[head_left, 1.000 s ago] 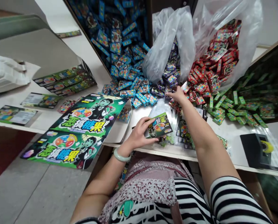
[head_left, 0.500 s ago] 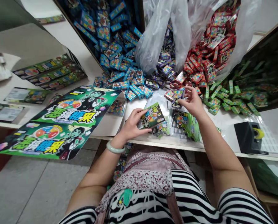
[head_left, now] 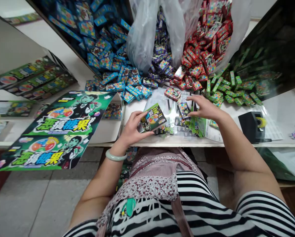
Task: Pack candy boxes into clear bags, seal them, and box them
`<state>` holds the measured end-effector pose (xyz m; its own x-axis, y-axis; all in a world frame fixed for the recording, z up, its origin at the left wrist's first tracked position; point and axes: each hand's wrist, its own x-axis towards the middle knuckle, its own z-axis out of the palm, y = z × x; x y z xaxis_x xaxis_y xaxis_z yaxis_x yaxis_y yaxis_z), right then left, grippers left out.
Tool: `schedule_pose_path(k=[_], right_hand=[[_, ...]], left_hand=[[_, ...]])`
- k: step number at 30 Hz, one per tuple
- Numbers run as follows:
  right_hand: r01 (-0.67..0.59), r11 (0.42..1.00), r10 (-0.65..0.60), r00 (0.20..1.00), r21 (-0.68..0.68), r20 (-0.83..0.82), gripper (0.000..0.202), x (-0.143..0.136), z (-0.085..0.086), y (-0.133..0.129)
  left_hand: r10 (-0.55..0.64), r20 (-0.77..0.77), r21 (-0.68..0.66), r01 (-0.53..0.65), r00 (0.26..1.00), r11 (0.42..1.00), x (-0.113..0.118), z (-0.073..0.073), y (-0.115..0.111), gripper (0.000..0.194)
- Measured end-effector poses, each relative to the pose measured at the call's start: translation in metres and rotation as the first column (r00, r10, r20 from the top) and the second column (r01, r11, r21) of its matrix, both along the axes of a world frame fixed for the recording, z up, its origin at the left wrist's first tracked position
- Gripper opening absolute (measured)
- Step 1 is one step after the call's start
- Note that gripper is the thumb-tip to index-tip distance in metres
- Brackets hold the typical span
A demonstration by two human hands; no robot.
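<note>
My left hand (head_left: 133,130) holds a flat green-and-black candy box (head_left: 153,118) by its left end, thumb below and fingers above. My right hand (head_left: 204,107) has its thumb and fingertips at the right side of a small purple box (head_left: 184,110), which is tilted just right of the candy box. Behind these, a small red box (head_left: 172,93) lies on clear plastic. Green-and-black packs (head_left: 196,126) lie on the table below my right hand, partly covered by shiny film.
Heaps of small blue boxes (head_left: 130,75), purple boxes (head_left: 162,64), red boxes (head_left: 199,62) and green boxes (head_left: 236,87) spill forward from cartons and clear bags. Large printed sheets (head_left: 63,121) overhang the table's front edge at left. A black tape dispenser (head_left: 251,128) stands at right.
The view has shifted, so the table appears further left and higher. My right hand and the purple box have come nearer to me, apart from the red box. My left hand keeps the candy box.
</note>
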<state>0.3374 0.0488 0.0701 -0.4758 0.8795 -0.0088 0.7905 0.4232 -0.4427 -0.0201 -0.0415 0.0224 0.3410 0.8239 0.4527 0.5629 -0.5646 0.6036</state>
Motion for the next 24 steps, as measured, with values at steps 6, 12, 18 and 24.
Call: schedule_pose_path(k=[6,12,18,24], right_hand=[[-0.143,0.989,0.145,0.988,-0.040,0.048,0.074,0.001,-0.023,0.008],[-0.140,0.980,0.165,0.969,0.140,-0.183,0.059,-0.004,0.017,-0.030],[-0.442,0.887,0.450,0.892,0.133,-0.034,0.059,-0.027,0.055,-0.053],[-0.513,0.854,0.508,0.858,0.088,0.071,0.059,-0.037,0.055,-0.043]], left_hand=[[-0.082,-0.025,-0.076,0.080,0.996,0.994,0.008,0.002,0.000,0.079],[-0.066,-0.047,-0.056,0.063,0.997,0.996,0.005,-0.004,0.001,0.083],[-0.146,-0.052,0.002,0.146,0.988,0.989,0.012,-0.004,0.005,0.086],[-0.226,-0.082,-0.029,0.224,0.971,0.974,0.015,0.000,0.004,0.088]])
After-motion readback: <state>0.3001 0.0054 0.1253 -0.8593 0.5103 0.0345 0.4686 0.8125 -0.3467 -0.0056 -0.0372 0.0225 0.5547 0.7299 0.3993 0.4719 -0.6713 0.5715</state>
